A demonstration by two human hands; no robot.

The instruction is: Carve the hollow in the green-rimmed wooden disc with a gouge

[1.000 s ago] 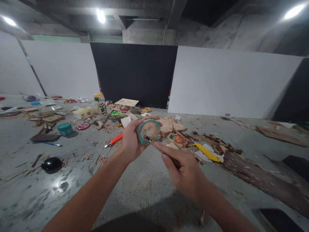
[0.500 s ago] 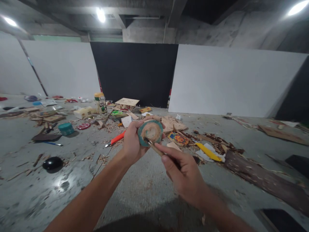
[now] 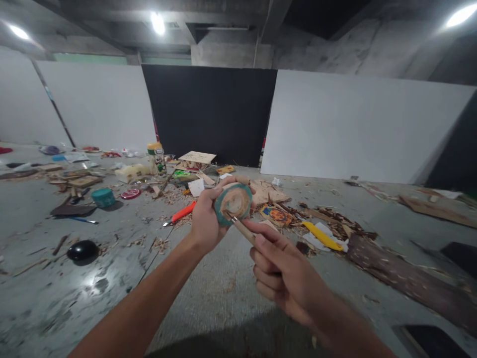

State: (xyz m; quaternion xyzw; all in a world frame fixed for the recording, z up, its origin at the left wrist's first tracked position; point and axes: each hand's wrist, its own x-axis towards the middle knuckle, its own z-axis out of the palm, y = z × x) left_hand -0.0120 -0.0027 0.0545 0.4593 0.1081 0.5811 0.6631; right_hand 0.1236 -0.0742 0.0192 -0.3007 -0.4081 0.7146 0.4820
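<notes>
A round wooden disc with a teal rim and a bare-wood ring inside is tilted toward me. My left hand is closed around its left side, with fingers behind it. In my right hand is a paintbrush with a pale wooden handle and a metal ferrule. Its dark tip rests at the lower left of the disc's face, near the edge of the teal. Left of the hands, an orange box cutter lies on the floor.
Wood shavings are strewn over the concrete floor. On the left are a teal jar, a black rounded object and a bottle. A yellow-handled tool and a long brown board lie right. White and black panels stand behind.
The disc has tilted and shifted slightly right in my left hand. My right hand has turned, and the brush tip has moved a little to the right and down along the disc.
</notes>
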